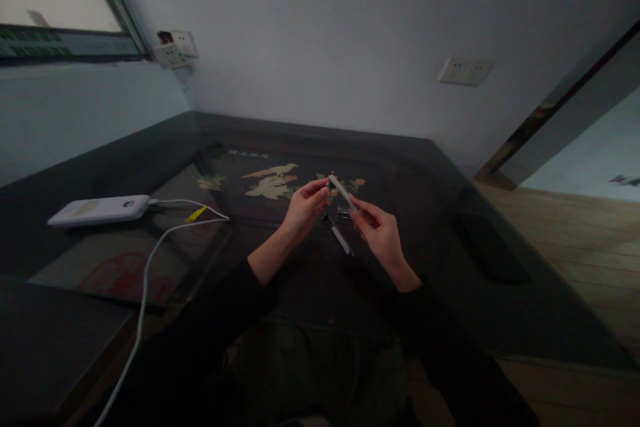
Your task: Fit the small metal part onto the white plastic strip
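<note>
Both my hands are raised above a dark glass-topped table [310, 280]. My right hand [380, 233] pinches the lower end of a slim white stick-shaped object [341, 191]. My left hand [305, 207] grips its upper end, where a small dark part shows. Below the hands, on the glass, lie a thin dark-and-silver pen-like piece [343, 240] and a small dark part [344, 214]. Dim light hides what the pieces are.
A white power bank [100, 209] lies at the left with a white cable [150, 260] running toward me and a yellow tag [196, 214]. A dark flat object [493, 250] rests at the right. Wall sockets [465, 71] are behind; wooden floor is at the right.
</note>
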`<action>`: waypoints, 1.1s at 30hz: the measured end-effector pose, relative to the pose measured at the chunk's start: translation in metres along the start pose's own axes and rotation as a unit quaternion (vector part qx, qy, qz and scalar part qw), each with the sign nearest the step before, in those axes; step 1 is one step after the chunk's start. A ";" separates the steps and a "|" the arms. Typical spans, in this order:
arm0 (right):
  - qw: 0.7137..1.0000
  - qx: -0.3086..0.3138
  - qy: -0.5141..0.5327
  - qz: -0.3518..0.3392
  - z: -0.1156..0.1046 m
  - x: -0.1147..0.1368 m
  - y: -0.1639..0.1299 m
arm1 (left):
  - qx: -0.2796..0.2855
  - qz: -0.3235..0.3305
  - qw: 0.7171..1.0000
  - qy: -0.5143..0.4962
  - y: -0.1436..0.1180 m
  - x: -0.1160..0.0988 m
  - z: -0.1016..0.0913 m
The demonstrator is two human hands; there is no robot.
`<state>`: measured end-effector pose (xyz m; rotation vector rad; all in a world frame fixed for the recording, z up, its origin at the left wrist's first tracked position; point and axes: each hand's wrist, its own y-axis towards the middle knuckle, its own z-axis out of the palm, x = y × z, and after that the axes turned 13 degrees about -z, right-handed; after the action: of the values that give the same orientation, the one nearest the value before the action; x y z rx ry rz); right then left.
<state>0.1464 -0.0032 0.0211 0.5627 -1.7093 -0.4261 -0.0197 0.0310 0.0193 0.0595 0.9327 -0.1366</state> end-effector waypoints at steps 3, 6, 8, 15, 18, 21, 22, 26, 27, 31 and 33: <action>1.000 0.010 0.004 0.000 0.000 0.001 -0.001 | 0.003 0.008 1.000 -0.002 0.001 0.000 -0.001; 0.999 0.023 0.024 -0.003 0.001 0.003 -0.002 | 0.009 0.011 1.000 0.002 0.001 -0.001 -0.002; 0.999 0.032 0.038 -0.002 0.001 0.004 -0.002 | 0.010 0.010 1.000 0.002 0.001 -0.002 -0.001; 0.999 0.019 0.029 0.000 0.001 0.003 0.000 | 0.001 0.007 1.000 -0.012 -0.001 -0.002 0.001; 1.000 0.011 0.008 0.000 0.000 0.000 0.001 | -0.002 0.004 1.000 -0.009 0.000 -0.001 0.001; 1.000 0.000 -0.011 -0.004 0.000 -0.002 0.002 | 0.004 0.002 1.000 0.002 0.000 0.000 0.000; 1.000 -0.003 -0.016 -0.006 -0.001 -0.002 0.002 | 0.006 0.003 1.000 0.005 0.000 0.000 0.000; 1.000 -0.001 -0.019 -0.010 0.000 0.000 0.001 | 0.009 0.005 1.000 0.004 0.001 0.000 -0.001; 1.000 0.003 -0.016 -0.009 0.000 0.000 0.001 | 0.008 0.005 1.000 0.001 0.001 0.000 -0.001; 1.000 0.018 0.008 -0.012 0.000 0.002 -0.001 | 0.010 0.012 1.000 -0.005 0.001 0.000 -0.001; 0.999 0.022 0.023 -0.013 0.001 0.003 -0.001 | 0.013 0.014 1.000 -0.003 0.001 -0.001 -0.002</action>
<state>0.1454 -0.0056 0.0223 0.6232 -1.6725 -0.3935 -0.0214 0.0319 0.0190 0.0961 0.9234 -0.1223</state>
